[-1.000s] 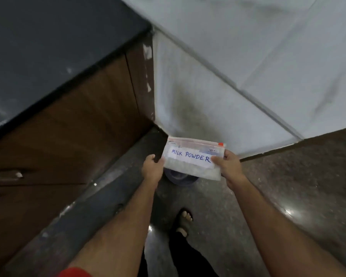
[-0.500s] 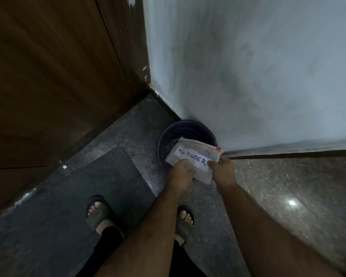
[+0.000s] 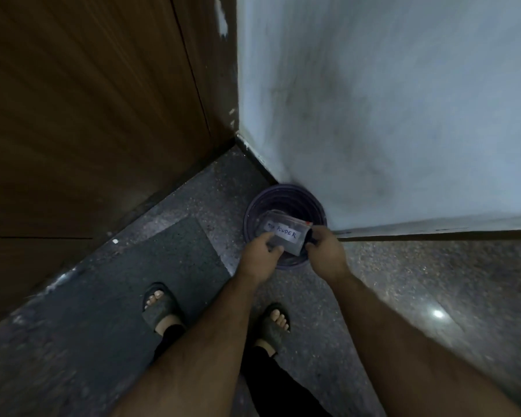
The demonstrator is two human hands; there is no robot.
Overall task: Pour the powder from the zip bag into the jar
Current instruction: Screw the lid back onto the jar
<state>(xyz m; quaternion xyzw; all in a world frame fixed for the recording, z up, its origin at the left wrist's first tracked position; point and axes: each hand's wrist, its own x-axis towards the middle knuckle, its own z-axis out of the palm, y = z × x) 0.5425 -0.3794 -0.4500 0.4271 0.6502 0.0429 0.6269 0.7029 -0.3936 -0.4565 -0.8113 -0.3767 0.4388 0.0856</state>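
Note:
A clear zip bag (image 3: 283, 233) with a white label reading "MILK POWDER" is held low over a dark purple round bin (image 3: 283, 200) on the floor. My left hand (image 3: 260, 254) grips the bag's near left corner. The bag's right edge, by its red zip tab, is pinched in my right hand (image 3: 325, 251). The bag looks flat and see-through; no powder shows inside it. No jar is in view.
The bin stands in a corner between a brown wooden cabinet (image 3: 88, 115) on the left and a pale wall (image 3: 388, 100) behind. A dark mat (image 3: 118, 281) lies on the speckled floor. My feet in sandals (image 3: 160, 305) stand just behind the bin.
The view has tipped down from the counter to the floor corner. Both hands have lowered the bag until it hangs inside the bin's rim, and the bin now shows fully.

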